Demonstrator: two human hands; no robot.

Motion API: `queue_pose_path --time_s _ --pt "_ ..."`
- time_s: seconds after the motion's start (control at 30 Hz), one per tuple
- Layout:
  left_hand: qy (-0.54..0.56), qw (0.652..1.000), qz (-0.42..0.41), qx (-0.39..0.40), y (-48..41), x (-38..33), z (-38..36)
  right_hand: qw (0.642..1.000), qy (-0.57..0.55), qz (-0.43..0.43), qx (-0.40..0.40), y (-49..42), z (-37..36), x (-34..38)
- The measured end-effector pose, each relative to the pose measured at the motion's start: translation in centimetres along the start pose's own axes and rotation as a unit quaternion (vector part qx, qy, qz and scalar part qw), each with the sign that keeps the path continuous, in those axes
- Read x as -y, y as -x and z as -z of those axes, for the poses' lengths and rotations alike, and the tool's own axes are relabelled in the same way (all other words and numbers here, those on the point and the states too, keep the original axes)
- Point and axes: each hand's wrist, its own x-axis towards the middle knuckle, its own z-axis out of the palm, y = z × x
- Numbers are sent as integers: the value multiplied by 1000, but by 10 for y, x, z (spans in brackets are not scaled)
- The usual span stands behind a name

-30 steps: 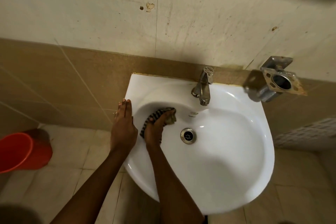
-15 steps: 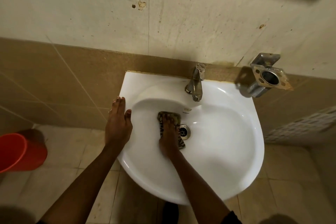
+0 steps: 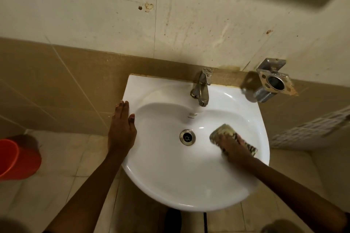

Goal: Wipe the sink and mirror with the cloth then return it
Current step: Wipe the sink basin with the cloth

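Sink (image 3: pixel 162 179), white, fills centre of the head view, mounted against a tan tiled wall (image 3: pixel 56 81). Right hand (image 3: pixel 230 144) is in the right part of the basin, right of the drain (image 3: pixel 187 136), pressing a cloth (image 3: pixel 223 131) flat onto the porcelain; fingers lie on top of the cloth, held close together, slightly motion-blurred. Cloth is pale with dark stripes, one end sticking out toward upper left of the hand, the other toward the sink's right rim. Left hand (image 3: pixel 122 128) rests flat on the sink's left rim, fingers straight and together, thumb splayed slightly onto the inner edge, holding nothing. Tap (image 3: pixel 201 89) sits at the top centre of the sink, no water visible running. Metal holder (image 3: pixel 271 82) is on the wall, upper right of the sink. Orange bucket (image 3: pixel 18 159) stands on the floor at the left edge of frame, well apart from the sink.
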Motion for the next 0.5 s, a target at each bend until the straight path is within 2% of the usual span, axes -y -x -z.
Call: queue_pose_path --time_s 0.07,0.1,0.17,0.23,0.27,0.33,0.4,0.5 --pt "1 1000 8 1 0 2 -2 991 86 -104 28 -14 -5 9" --pt "1 1000 11 2 2 2 -3 989 72 -117 48 -13 -15 28" --pt "1 1000 4 1 3 3 -4 996 -49 -58 52 -8 -36 84" --pt "3 1000 -2 -3 0 4 -2 980 -193 22 51 -10 -52 155" --pt "2 1000 -6 -5 -2 6 -1 964 -257 29 70 -18 -48 194" --pt "3 1000 -11 -5 -4 7 -1 920 -370 -18 128 -33 -19 253" --pt "3 1000 -11 -1 -1 7 -2 897 -403 -32 181 -32 0 277" --pt "1 1000 -6 -3 3 5 -3 910 -345 10 228 -13 4 235"
